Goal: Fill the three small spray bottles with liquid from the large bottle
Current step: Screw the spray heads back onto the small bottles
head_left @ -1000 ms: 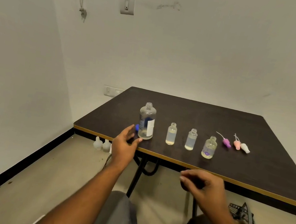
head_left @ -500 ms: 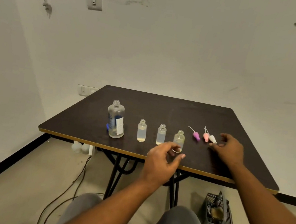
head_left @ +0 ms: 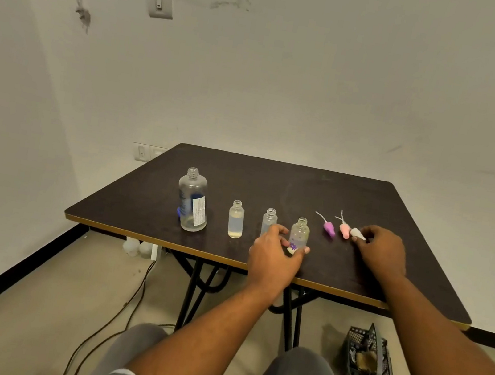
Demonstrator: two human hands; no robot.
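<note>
Fingers, left: my left hand (head_left: 274, 256) curls its thumb and fingers round the foot of the right bottle (head_left: 299, 233), gripping it near the front edge of the table (head_left: 336, 290).
Fingers, right: my right hand (head_left: 382, 250) pinches the white cap (head_left: 358, 234) at its fingertips, low on the table.
Task things: the big bottle (head_left: 192, 201) stands upright and uncapped at far left, with little liquid left. The left bottle (head_left: 236, 219), mid bottle (head_left: 269, 218) and right bottle stand in a row, all open and each showing some liquid.
Risk, spill: I judge the open right bottle could slop over if my grip tilts it.
Risk, knock: my left hand sits just beside the mid bottle, and a nudge could topple it.
Risk, tube: the cap's thin tube may catch on the narrow neck.
In the way: the pink cap (head_left: 344, 230) and purple cap (head_left: 329, 228) lie between the white cap and the right bottle, so a low carry would sweep them.
Around: a blue cap (head_left: 178, 210) sits beside the big bottle. A basket (head_left: 368, 368) and a cable (head_left: 109, 311) are on the floor.
</note>
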